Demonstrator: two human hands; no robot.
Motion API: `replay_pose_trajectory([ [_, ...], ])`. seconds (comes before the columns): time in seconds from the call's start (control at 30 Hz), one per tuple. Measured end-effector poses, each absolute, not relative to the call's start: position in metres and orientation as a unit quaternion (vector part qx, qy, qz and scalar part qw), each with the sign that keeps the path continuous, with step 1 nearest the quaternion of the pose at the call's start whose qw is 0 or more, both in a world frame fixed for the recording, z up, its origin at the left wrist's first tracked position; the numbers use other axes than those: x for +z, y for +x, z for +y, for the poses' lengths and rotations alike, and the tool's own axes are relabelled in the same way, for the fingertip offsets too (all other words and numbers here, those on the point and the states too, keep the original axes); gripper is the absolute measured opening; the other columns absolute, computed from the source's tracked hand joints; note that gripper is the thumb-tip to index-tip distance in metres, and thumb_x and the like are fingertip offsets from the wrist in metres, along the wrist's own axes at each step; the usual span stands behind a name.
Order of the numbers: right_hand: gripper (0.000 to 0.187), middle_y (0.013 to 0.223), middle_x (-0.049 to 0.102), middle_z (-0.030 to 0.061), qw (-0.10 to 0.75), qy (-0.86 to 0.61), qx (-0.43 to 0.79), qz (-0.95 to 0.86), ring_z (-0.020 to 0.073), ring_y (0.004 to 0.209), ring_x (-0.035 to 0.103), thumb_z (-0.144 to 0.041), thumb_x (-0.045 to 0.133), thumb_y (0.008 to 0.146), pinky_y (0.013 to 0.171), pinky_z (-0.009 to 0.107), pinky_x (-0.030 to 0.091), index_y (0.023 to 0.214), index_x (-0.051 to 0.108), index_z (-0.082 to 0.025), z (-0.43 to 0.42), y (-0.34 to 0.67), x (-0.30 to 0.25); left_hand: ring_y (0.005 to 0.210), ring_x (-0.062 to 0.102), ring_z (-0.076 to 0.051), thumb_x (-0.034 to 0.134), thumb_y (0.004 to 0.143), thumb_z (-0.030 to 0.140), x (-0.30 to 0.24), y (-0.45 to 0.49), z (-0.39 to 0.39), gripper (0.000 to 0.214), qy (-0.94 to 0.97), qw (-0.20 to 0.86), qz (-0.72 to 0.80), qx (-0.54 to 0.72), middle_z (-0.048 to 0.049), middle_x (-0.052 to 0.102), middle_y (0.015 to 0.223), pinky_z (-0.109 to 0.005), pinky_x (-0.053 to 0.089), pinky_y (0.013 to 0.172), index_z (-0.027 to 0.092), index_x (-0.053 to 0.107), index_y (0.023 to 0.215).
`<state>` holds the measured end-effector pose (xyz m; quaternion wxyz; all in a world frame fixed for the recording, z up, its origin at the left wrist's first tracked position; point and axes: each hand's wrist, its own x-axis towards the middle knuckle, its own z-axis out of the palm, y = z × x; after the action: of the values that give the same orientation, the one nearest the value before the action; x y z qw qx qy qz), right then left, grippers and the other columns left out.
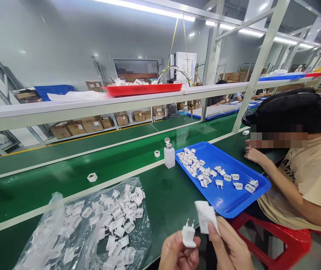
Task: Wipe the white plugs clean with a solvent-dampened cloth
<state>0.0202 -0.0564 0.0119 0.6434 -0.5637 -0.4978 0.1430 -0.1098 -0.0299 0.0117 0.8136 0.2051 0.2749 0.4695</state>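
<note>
Bench [161, 202] with two bare hands at its near edge: right hand [230, 247] on a cloth [205, 217], left hand [177, 253] on a plug [188, 236].
Far back, a white machine [186, 69] bears vertical lettering, ULTRASONIC; a co-worker [314, 180] sits at the right, shirt print only partly visible. A clear bag [142, 232] on the left and a blue tray [227, 202] right of it both hold more plugs. The right hand, nearly closed, pinches the white cloth between thumb and fingers, pointing up and leftward. The left hand is half-curled, thumb against the held plug's side, fingers around its other side. A white bottle [169, 157] stands upright beside the tray's left corner. The cloth is just right of the held plug, whose two pins point up.
</note>
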Motion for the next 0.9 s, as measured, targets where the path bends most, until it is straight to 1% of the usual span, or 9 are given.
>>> replay_pose_trajectory([
  [0.13,0.038,0.074,0.064,0.0032,0.611,-0.494,0.367,-0.498,0.0175,0.068,0.061,-0.048,0.056,0.098,0.064,0.023,0.053,0.075,0.072,-0.022,-0.056,0.015,0.025,0.054,0.066,-0.008,0.092,0.071,0.045,0.006,-0.104,-0.03,0.038,0.12,0.838,0.285,0.45,-0.0085,0.079,0.073,-0.014,0.051,0.05,0.01,0.08,0.079],
  [0.27,0.042,0.074,0.059,0.0018,0.577,-0.481,0.442,-0.49,0.0168,0.069,0.056,-0.051,0.054,0.098,0.066,0.024,0.05,0.071,0.065,-0.021,-0.053,0.02,0.028,0.057,0.072,-0.011,0.084,0.084,0.028,0.009,-0.102,-0.028,0.02,0.062,0.839,0.307,0.445,-0.0102,0.08,0.073,-0.017,0.059,0.058,0.008,0.081,0.084],
  [0.37,0.042,0.073,0.057,0.0008,0.567,-0.485,0.455,-0.485,0.0162,0.068,0.053,-0.053,0.053,0.098,0.065,0.025,0.048,0.076,0.067,-0.021,-0.051,0.022,0.022,0.057,0.072,-0.011,0.081,0.086,0.024,0.012,-0.101,-0.024,0.017,0.055,0.83,0.325,0.449,-0.0117,0.081,0.075,-0.016,0.059,0.059,0.007,0.082,0.085],
  [0.47,0.038,0.077,0.06,0.0015,0.555,-0.507,0.416,-0.511,0.017,0.072,0.057,-0.049,0.051,0.1,0.067,0.024,0.048,0.081,0.069,-0.021,-0.049,0.02,0.016,0.056,0.071,-0.012,0.09,0.075,0.033,0.008,-0.097,-0.02,0.027,0.137,0.784,0.343,0.498,-0.0109,0.08,0.073,-0.018,0.059,0.058,0.009,0.082,0.082],
  [0.57,0.034,0.081,0.062,0.0023,0.542,-0.516,0.344,-0.567,0.0163,0.074,0.06,-0.043,0.05,0.102,0.07,0.022,0.049,0.087,0.072,-0.022,-0.046,0.019,0.011,0.061,0.073,-0.018,0.093,0.066,0.048,-0.001,-0.093,-0.02,0.043,0.293,0.652,0.392,0.579,-0.0108,0.081,0.074,-0.024,0.061,0.06,0.011,0.083,0.088],
  [0.67,0.03,0.083,0.063,0.0028,0.548,-0.513,0.322,-0.577,0.0164,0.076,0.06,-0.043,0.053,0.101,0.076,0.022,0.052,0.097,0.075,-0.023,-0.045,0.027,0.004,0.078,0.077,-0.024,0.087,0.071,0.052,-0.007,-0.088,-0.019,0.044,0.428,0.501,0.454,0.6,-0.0111,0.084,0.092,-0.028,0.063,0.073,0.016,0.084,0.096],
  [0.77,0.031,0.086,0.065,0.0031,0.613,-0.529,0.384,-0.445,0.0174,0.081,0.06,-0.05,0.069,0.09,0.078,0.023,0.053,0.097,0.076,-0.021,-0.043,0.045,-0.004,0.084,0.076,-0.023,0.076,0.084,0.046,-0.005,-0.078,-0.009,0.034,0.566,0.434,0.45,0.537,-0.0088,0.083,0.099,-0.029,0.061,0.077,0.02,0.082,0.105],
  [0.83,0.038,0.077,0.06,-0.0001,0.69,-0.518,0.43,-0.265,0.0146,0.073,0.054,-0.054,0.083,0.075,0.07,0.02,0.053,0.09,0.076,-0.02,-0.04,0.06,-0.007,0.082,0.074,-0.023,0.068,0.091,0.038,-0.001,-0.062,0.005,0.032,0.639,0.416,0.447,0.468,-0.0091,0.081,0.098,-0.031,0.059,0.077,0.02,0.078,0.116],
  [0.9,0.042,0.067,0.052,-0.0042,0.742,-0.49,0.439,-0.129,0.0112,0.065,0.045,-0.054,0.091,0.063,0.061,0.018,0.05,0.079,0.072,-0.02,-0.037,0.074,-0.006,0.082,0.071,-0.025,0.061,0.093,0.028,0.002,-0.038,0.024,0.036,0.685,0.399,0.453,0.407,-0.0122,0.078,0.1,-0.036,0.058,0.079,0.016,0.074,0.124],
])
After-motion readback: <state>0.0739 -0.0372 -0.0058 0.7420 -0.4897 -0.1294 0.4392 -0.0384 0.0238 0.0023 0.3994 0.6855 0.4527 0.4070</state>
